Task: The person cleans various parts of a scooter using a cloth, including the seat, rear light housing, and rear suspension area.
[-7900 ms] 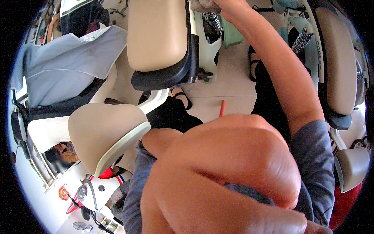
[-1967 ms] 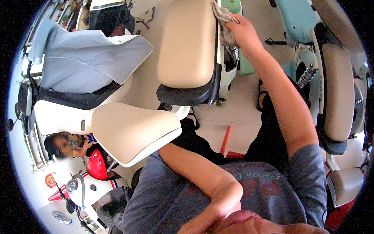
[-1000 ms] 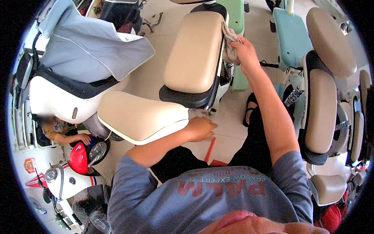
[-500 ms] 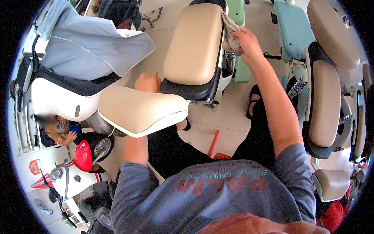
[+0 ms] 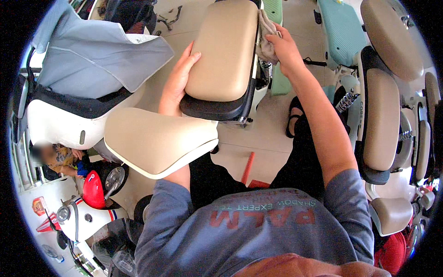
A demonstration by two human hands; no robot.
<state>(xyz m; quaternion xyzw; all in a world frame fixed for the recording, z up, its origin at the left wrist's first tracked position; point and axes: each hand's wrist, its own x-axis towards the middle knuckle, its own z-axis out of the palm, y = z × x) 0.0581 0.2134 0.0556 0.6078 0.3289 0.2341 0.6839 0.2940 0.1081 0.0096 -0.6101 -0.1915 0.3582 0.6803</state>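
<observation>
A long tan scooter seat (image 5: 226,51) on a black base lies in front of me. My right hand (image 5: 284,50) is closed on a crumpled grey-beige cloth (image 5: 266,37), pressed against the seat's right edge. Against the seat's left side rests my left hand (image 5: 179,76), its fingers stretched forward and nothing held in it. The fingertips touch the tan cover near its edge. Nearer to me, a tan saddle (image 5: 159,138) with a pale rim covers part of my left forearm. A coil spring (image 5: 265,69) shows below the long seat, beside the cloth.
On the left stands a white scooter (image 5: 60,122) with a grey cover (image 5: 87,64) draped over it. A seated person (image 5: 67,159) is beyond, near a red-and-white scooter (image 5: 94,189). Tan-seated scooters (image 5: 380,120) line the right. A red bar (image 5: 248,167) lies between my legs.
My left hand has come up from behind the near saddle onto the long seat's left side. My right hand stays at the right edge with the cloth. The whole view has shifted slightly.
</observation>
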